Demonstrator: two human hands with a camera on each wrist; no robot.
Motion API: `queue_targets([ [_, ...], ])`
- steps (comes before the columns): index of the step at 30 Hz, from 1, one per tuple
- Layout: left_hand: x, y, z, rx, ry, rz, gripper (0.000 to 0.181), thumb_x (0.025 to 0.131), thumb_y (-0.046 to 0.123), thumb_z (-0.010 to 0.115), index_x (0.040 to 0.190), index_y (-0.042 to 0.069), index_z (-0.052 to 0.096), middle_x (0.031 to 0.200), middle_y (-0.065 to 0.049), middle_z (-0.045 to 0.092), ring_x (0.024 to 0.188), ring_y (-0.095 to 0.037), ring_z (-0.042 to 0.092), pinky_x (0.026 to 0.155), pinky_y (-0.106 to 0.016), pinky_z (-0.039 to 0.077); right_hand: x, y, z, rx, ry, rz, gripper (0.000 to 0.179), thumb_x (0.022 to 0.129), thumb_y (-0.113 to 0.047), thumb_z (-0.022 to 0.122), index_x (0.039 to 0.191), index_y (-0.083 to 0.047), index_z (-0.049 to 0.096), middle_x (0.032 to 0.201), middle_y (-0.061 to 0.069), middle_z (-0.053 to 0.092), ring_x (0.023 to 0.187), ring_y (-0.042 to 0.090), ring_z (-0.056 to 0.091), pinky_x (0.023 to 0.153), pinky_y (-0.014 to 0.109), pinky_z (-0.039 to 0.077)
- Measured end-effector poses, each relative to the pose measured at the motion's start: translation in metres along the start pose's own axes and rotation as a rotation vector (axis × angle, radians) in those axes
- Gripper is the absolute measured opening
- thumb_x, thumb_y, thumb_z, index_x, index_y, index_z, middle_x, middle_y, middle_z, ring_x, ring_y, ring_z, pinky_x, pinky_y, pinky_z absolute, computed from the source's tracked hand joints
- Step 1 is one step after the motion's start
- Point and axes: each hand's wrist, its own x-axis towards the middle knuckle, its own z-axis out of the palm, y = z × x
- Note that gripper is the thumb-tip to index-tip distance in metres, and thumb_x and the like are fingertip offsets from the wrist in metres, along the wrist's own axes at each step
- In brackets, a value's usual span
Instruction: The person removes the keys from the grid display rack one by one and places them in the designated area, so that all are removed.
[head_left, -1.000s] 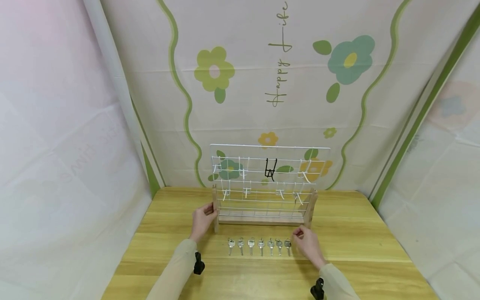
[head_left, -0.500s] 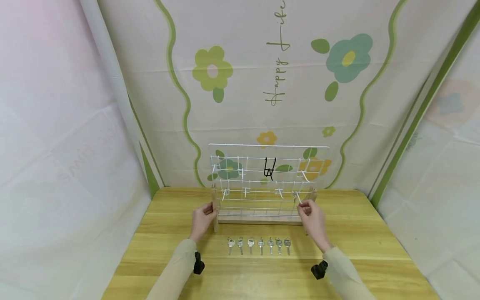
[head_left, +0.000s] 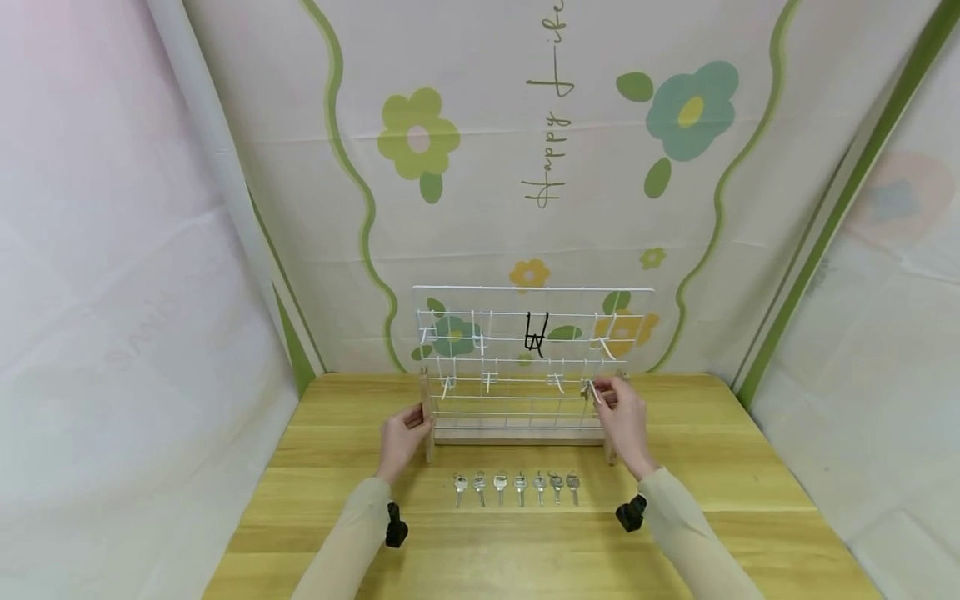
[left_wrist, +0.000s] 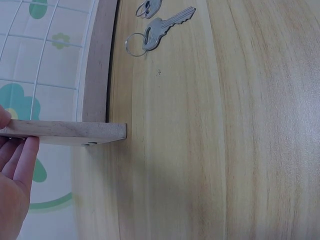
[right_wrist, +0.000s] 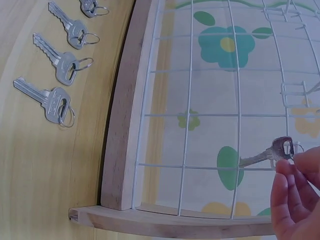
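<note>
A white wire grid (head_left: 536,288) stands in a wooden stand (head_left: 525,437) on the table. With thumb and fingers, my left hand (head_left: 402,435) grips the stand's left upright (left_wrist: 65,129). At the grid's lower right hook (head_left: 596,392), my right hand (head_left: 624,418) pinches a key (right_wrist: 280,148) by its ring. This key's blade lies slantwise before the wires in the right wrist view. Several silver keys (head_left: 521,487), each with a small ring, lie in a row on the table before the stand, blades toward me.
More white hooks (head_left: 555,382) and one black hook (head_left: 535,337) hang on the grid. Flowered cloth (head_left: 480,167) rises behind the wooden table (head_left: 337,467), with more cloth on both sides. Black wrist cameras (head_left: 632,513) sit on both sleeves.
My right hand has risen from beside the rightmost key of the row to the key at the lower right hook. My left hand has stayed on the upright.
</note>
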Motion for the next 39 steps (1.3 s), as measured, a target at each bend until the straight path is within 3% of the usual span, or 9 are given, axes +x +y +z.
queue_targets([
  [15,-0.001,0.002,-0.001,0.005,-0.004,0.009,0.037,0.088,0.000,0.070,0.123,-0.010,0.064,0.120,-0.028,0.068,0.109,-0.039,0.069,0.088,-0.034,0.062,0.005,0.000,0.003,0.009,0.018,0.029,0.011,0.090,0.001,0.068,0.100,0.001,0.069,0.092,0.017,0.071,0.072,0.021,0.066,0.055,0.011,0.052],
  [32,-0.002,0.002,-0.001,-0.017,-0.006,0.000,0.038,0.088,0.000,0.070,0.124,-0.009,0.064,0.121,-0.028,0.068,0.110,-0.039,0.068,0.088,-0.032,0.062,-0.004,0.006,-0.004,0.013,0.038,-0.108,0.006,0.086,0.007,0.067,0.091,0.003,0.067,0.091,0.016,0.066,0.068,0.013,0.064,0.059,0.010,0.054],
  [39,-0.003,0.003,0.000,-0.022,-0.003,0.006,0.037,0.088,-0.001,0.069,0.124,-0.009,0.064,0.121,-0.028,0.068,0.110,-0.039,0.068,0.088,-0.032,0.062,-0.013,0.005,-0.010,0.037,0.006,-0.079,0.008,0.086,0.006,0.066,0.091,0.001,0.067,0.088,0.015,0.071,0.068,0.005,0.062,0.059,0.012,0.054],
])
